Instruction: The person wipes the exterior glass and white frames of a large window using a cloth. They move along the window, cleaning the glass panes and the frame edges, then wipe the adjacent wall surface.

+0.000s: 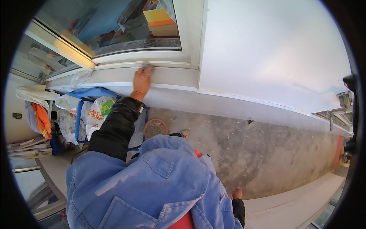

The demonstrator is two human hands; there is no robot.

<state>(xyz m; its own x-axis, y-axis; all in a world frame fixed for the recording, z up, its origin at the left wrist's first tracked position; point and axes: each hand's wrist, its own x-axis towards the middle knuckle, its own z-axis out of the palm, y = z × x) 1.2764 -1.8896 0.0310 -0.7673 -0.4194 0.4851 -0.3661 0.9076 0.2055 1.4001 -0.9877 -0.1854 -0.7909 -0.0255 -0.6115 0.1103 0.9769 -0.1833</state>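
Note:
My left hand [141, 81] reaches forward, pressing a small grey wad, perhaps a cloth or sponge [147, 64], against the lower rail of the white window frame [171, 65]. Most of the wad is covered by my fingers. Just below it runs the pale window sill [114, 76]. Low at my right side hangs my right hand [236, 193], clear of the window. Its fingers look curled, but it is too small to tell if anything is in them.
Under the sill on the left stands a blue-framed rack [78, 121] with plastic bags. A round tub [155, 128] of grey material rests on the dusty concrete floor [257, 151]. A crumpled clear plastic bag [81, 77] lies on the sill. A white wall panel [266, 54] adjoins the window.

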